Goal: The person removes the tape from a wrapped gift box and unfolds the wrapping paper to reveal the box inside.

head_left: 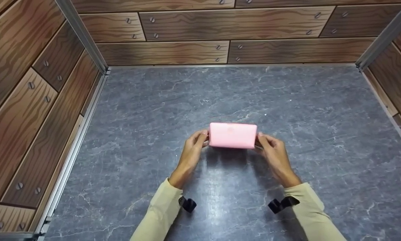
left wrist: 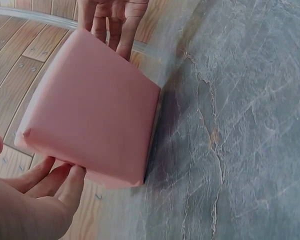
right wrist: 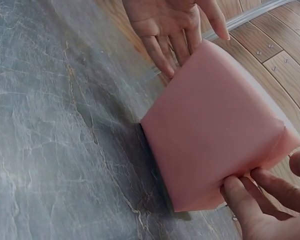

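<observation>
A pink box [head_left: 232, 135], seemingly wrapped in smooth paper with folded corners, stands between the two hands. Its lower edge is at the grey surface in both wrist views; a dark shadow lies along it. At the box's left end, my left hand [head_left: 192, 150] touches with its fingertips, and its thumb is held apart from the box in the left wrist view [left wrist: 40, 200]. The right hand [head_left: 274, 154] does the same at the opposite end, fingertips against the folded end and thumb off it. The box's underside is hidden.
The grey marbled surface [head_left: 146, 107] spreads around the box. Wood-patterned walls bound it at the back [head_left: 187, 26], left [head_left: 29, 110] and right [head_left: 397, 77], with metal rails [head_left: 83, 140] along the edges. Black straps with small devices [head_left: 188, 204] sit at both wrists.
</observation>
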### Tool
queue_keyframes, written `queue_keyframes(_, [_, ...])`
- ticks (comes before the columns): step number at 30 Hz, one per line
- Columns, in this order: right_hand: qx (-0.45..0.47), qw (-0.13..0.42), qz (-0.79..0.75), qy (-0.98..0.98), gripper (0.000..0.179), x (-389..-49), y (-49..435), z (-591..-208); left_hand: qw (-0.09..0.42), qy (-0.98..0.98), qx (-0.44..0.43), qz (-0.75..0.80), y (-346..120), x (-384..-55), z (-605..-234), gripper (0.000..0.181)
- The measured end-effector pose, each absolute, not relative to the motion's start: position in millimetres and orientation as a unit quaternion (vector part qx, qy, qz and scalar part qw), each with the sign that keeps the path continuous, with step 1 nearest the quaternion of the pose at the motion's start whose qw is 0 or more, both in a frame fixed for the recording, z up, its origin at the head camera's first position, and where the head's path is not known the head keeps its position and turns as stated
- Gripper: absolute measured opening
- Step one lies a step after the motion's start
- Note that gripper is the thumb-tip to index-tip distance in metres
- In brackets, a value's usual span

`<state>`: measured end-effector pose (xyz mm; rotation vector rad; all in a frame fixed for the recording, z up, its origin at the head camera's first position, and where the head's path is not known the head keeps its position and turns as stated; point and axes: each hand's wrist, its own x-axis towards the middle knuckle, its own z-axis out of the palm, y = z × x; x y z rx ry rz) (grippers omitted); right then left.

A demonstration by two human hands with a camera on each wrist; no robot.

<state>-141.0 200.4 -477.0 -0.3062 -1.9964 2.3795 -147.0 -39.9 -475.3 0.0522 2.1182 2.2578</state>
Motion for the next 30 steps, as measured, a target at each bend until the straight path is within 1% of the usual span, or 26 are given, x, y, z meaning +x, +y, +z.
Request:
queue_keyframes(4, [-0.093,0.01,0.763,-0.64,0.035,-142.0,202.1,-474.3,0.028,0.677,0.017,0.735,-37.9,-149.2,-473.9,0.043])
queue_keyframes(9, [-0.093,-0.003,0.762,-0.64,0.042,-141.5,202.5,-474.1,0.045,0.661,0.021,0.748,-37.3,-149.4,-473.4,0.047])
queue_keyframes(12, [-0.09,-0.004,0.766,-0.636,0.039,-141.7,201.2,-475.4,0.046,0.656,0.024,0.753,-38.7,-149.1,-474.7,0.045])
queue_keyframes(16, [-0.094,-0.002,0.767,-0.635,0.035,-141.7,199.5,-477.8,0.031,0.68,0.017,0.732,-41.7,-147.8,-476.9,0.042])
queue_keyframes(20, [-0.111,-0.007,0.753,-0.648,0.035,-141.6,199.1,-479.1,0.022,0.704,-0.003,0.71,-42.3,-146.3,-478.0,0.039])
queue_keyframes(25, [-0.118,-0.003,0.73,-0.673,0.032,-141.4,199.1,-477.1,0.027,0.703,-0.031,0.71,-40.9,-147.4,-479.5,0.039])
queue_keyframes(30, [-0.105,0.002,0.735,-0.67,0.027,-140.6,199.9,-477.2,0.027,0.697,-0.017,0.716,-41.1,-147.8,-482.1,0.041])
